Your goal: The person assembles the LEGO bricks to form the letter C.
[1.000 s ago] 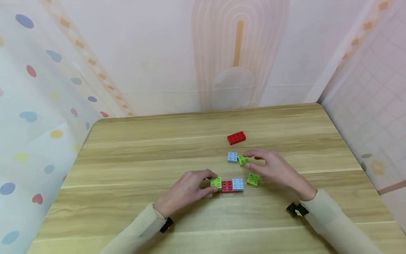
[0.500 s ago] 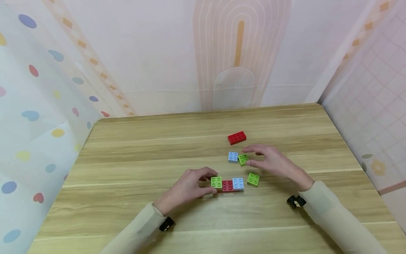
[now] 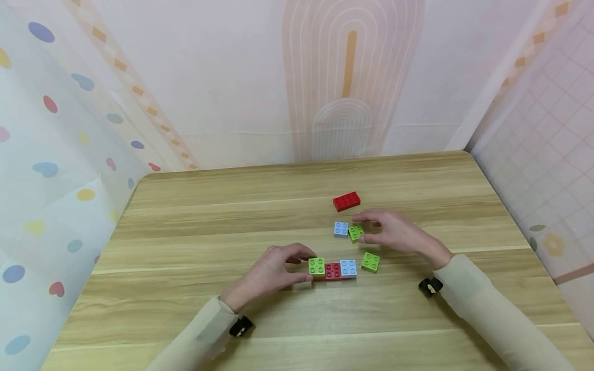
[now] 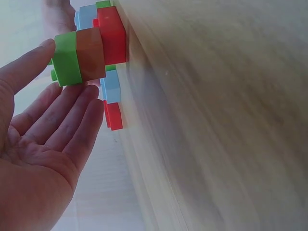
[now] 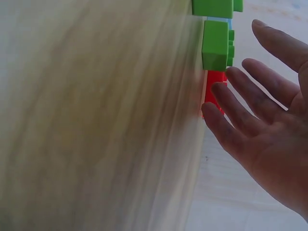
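My left sleeve (image 3: 199,335) and right sleeve (image 3: 492,309), soft cream cloth, reach in from the near side; small black pieces sit at the cuffs, one on the left (image 3: 241,326), one on the right (image 3: 430,286); under them spreads a wood-grained tabletop (image 3: 195,232), pale streaks running across it.

Nearest of the toys is a joined plastic block build, right of my left hand (image 3: 276,273); its studded red brick (image 3: 332,271) lies on the wood, a square light blue block (image 3: 348,268) at the right end; at the left end a square bright green block (image 3: 316,266) sits on a smooth-sided brown block (image 4: 90,54). My left thumb and fingers stand apart about that green end, fingers fairly straight; whether the thumb tip touches it I cannot tell.

Just right of the build lies a loose square green block (image 3: 370,262), four round studs up, turned slightly askew.

Farther on, my right hand (image 3: 396,233) has its fingers spread and clasps nothing; its thumb tip is close by a second loose green block (image 3: 356,234), also four-studded and tilted in its lie; just left of that sits a loose square light blue block (image 3: 341,230); beyond both is a glossy oblong red brick (image 3: 346,201), set aslant; at the far edge rises a creased pale backdrop (image 3: 213,77).
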